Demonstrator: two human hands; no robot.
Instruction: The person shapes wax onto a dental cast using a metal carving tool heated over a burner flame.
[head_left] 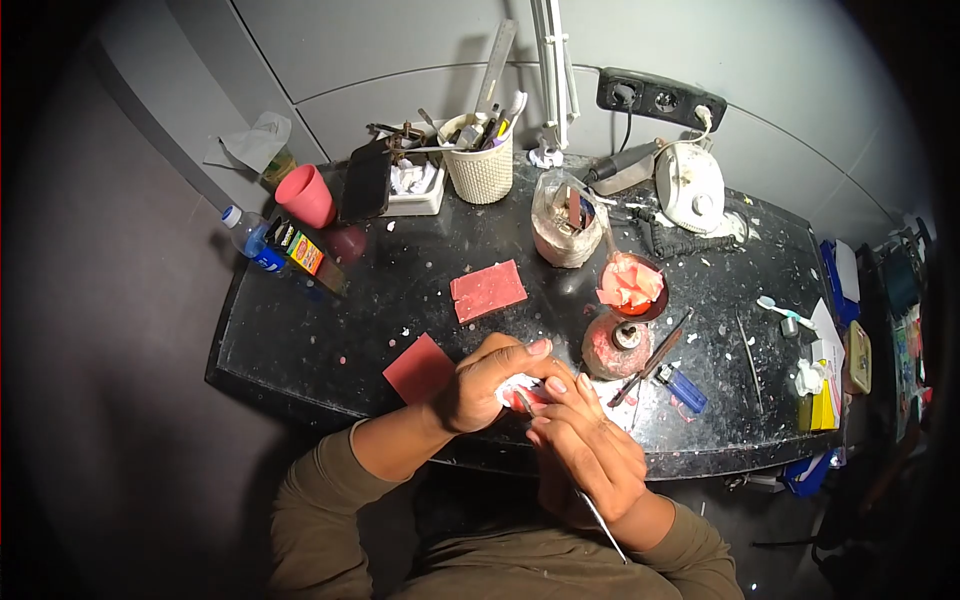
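Note:
My left hand is closed around a small white and pink piece, which looks like a plaster dental cast with pink wax on it. Fingers hide most of its shape. My right hand grips a thin metal carving tool; its handle slants down toward my lap and its tip meets the pink part. Two flat pink wax sheets lie near my left hand, one wax sheet farther back and another wax sheet beside my wrist. Close to my right hand stand a spirit burner and a blue lighter.
A small pan holds pink wax pieces above the burner. Behind are a plastic-lined container, a woven cup of tools, a pink cup and a white device. A toothbrush lies at right.

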